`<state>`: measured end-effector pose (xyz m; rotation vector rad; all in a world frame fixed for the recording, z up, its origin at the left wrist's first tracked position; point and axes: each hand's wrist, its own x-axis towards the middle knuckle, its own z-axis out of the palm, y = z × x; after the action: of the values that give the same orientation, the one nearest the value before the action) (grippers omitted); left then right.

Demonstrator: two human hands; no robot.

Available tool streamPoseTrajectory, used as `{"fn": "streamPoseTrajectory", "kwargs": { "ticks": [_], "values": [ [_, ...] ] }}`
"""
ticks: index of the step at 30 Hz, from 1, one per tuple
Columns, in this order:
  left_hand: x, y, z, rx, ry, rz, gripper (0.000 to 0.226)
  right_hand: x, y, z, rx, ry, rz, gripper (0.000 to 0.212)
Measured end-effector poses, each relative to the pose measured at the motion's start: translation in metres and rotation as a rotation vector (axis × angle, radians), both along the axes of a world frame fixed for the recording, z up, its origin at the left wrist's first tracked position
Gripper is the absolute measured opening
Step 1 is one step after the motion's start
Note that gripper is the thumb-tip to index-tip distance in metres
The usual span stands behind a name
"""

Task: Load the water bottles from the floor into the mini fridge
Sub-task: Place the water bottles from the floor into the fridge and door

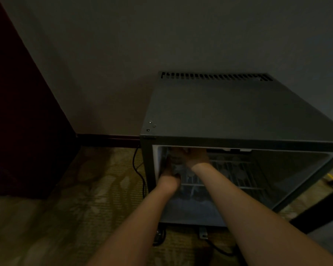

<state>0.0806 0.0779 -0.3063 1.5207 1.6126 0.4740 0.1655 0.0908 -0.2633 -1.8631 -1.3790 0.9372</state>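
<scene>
A water bottle (175, 159), seen only as a pale, see-through blur, sits high in the left part of the open mini fridge (229, 112), just under the top of the opening. It is between the two hands. The right hand (190, 155) reaches over it from the right, near the top of the opening. The left hand (169, 178) is lower, close to the fridge's inner left wall. The hands are near each other but not together. The picture is too dark and blurred to tell whether either hand grips the bottle or only touches it. Both bare forearms stretch forward from the bottom of the view into the fridge.

A wire shelf (238, 169) runs across the inside of the fridge to the right of the hands. Dim rounded shapes below it may be more bottles, but that is unclear. The fridge is a dark grey box with a row of vent slots (217, 76) along the back of its top.

The fridge stands on patterned carpet (69, 208) against a plain wall (142, 45). A black cord (137, 168) hangs down beside its left side. A dark reddish cabinet (17, 121) fills the far left.
</scene>
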Motion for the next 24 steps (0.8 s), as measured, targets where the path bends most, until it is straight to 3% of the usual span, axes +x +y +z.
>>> {"fn": "streamPoseTrajectory", "kwargs": {
  "ticks": [6,9,16,24],
  "values": [
    [-0.004,-0.005,0.004,-0.021,0.021,-0.072,0.047,0.000,-0.010,0.000,-0.032,-0.010,0.002,0.055],
    [-0.011,-0.015,0.007,-0.045,0.029,-0.106,0.040,0.005,-0.017,-0.003,-0.088,-0.153,0.034,0.051],
    [-0.038,-0.054,0.031,-0.116,0.114,-0.216,0.037,0.018,-0.062,0.008,-0.094,-0.233,0.094,0.022],
    [-0.081,-0.106,0.071,-0.090,0.284,-0.253,0.037,-0.002,-0.124,0.040,-0.092,-0.325,0.283,0.021]
  ]
}}
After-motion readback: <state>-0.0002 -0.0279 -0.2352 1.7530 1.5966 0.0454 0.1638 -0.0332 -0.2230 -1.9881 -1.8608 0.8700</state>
